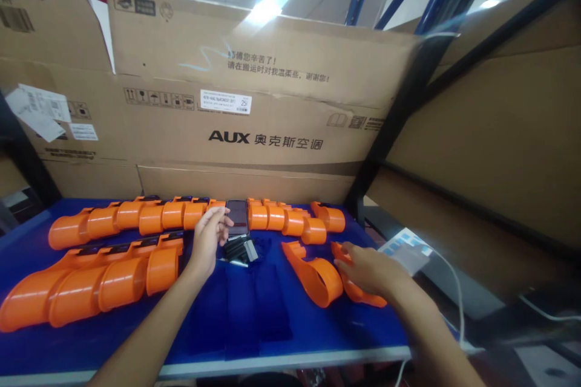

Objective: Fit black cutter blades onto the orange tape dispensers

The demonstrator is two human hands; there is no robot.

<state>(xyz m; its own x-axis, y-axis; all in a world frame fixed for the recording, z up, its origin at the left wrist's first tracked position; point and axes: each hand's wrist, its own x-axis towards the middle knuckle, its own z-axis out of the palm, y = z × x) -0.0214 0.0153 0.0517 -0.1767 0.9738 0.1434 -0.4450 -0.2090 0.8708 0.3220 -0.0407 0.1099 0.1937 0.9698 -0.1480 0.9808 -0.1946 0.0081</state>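
My left hand [211,237] is raised over the middle of the blue table [299,329], its fingers loosely bent and apart, with nothing visible in them. Just right of its fingertips stands a dark rectangular device [238,216], with a pile of small black and silver pieces [240,250] in front. My right hand [365,266] grips the upper part of an orange curved piece [363,295] at the right; its fingertips are partly hidden. Beside it, on the left, lies another orange piece with a round loop [321,281].
Orange cup-like pieces, several with dark parts on top, form a back left row [140,217], a front left row [122,281] and a back right row [295,222]. Behind stands a cardboard wall [272,97]. A dark post [385,127] and white cable [459,290] are right.
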